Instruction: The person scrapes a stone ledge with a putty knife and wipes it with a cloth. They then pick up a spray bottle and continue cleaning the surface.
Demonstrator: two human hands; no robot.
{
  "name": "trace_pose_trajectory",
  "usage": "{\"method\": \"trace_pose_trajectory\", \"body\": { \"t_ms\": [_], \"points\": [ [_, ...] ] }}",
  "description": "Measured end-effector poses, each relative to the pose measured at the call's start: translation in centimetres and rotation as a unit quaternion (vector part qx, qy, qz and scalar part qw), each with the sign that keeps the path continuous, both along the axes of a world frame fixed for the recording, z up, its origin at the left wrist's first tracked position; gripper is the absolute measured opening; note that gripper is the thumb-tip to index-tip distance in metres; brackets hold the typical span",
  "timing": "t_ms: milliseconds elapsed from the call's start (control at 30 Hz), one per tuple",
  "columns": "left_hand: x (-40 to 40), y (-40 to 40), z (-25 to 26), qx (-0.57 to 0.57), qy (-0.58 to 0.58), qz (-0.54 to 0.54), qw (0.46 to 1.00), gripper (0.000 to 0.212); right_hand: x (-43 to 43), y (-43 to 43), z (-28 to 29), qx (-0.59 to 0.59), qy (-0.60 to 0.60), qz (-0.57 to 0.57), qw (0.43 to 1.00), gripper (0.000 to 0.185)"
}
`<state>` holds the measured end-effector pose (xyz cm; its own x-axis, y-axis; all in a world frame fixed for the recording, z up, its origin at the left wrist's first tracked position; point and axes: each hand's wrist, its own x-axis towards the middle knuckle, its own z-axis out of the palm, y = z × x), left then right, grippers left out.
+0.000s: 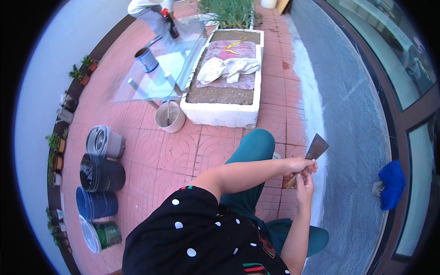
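My left hand and my right hand are close together at a putty knife. Its broad metal blade points up and to the right, and its wooden handle sticks out below. The fingers of my left hand close around the knife where blade and handle meet. My right hand pinches at the handle just beneath, its grip partly hidden. Both hands are above the border of the pink patterned tiles and a white strip beside a grey surface.
White foam planters hold soil, a white cloth and green plants. Beside them, a glass table bears a can; another person is behind it. Several buckets line the left. A blue cloth lies right.
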<state>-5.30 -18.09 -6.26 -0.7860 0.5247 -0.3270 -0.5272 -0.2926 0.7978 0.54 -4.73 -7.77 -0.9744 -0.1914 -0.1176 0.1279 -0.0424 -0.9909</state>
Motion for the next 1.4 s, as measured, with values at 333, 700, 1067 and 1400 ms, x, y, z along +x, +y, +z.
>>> {"method": "trace_pose_trajectory", "body": {
  "t_ms": [333, 700, 1067, 1400],
  "points": [
    [6.5, -12.9, 7.4, -0.146, 0.288, 0.018, 0.946, 0.045, -0.8, -2.5, 5.2, -0.124, -0.082, -0.028, 0.988, 0.017],
    [6.8, -41.6, 10.1, -0.293, 0.106, 0.533, 0.787, 0.015, 1.7, 1.6, 4.3, 0.017, -0.131, -0.118, 0.984, 0.017],
    [6.7, -27.0, 3.2, -0.41, 0.196, 0.369, 0.811, 0.021, -10.3, -4.6, -0.9, 0.097, -0.103, -0.044, 0.989, 0.026],
    [23.7, -25.2, -20.3, -0.447, -0.315, -0.302, 0.781, 0.028, -13.4, -1.8, 1.8, 0.146, -0.216, 0.122, 0.958, 0.023]
  ]
}}
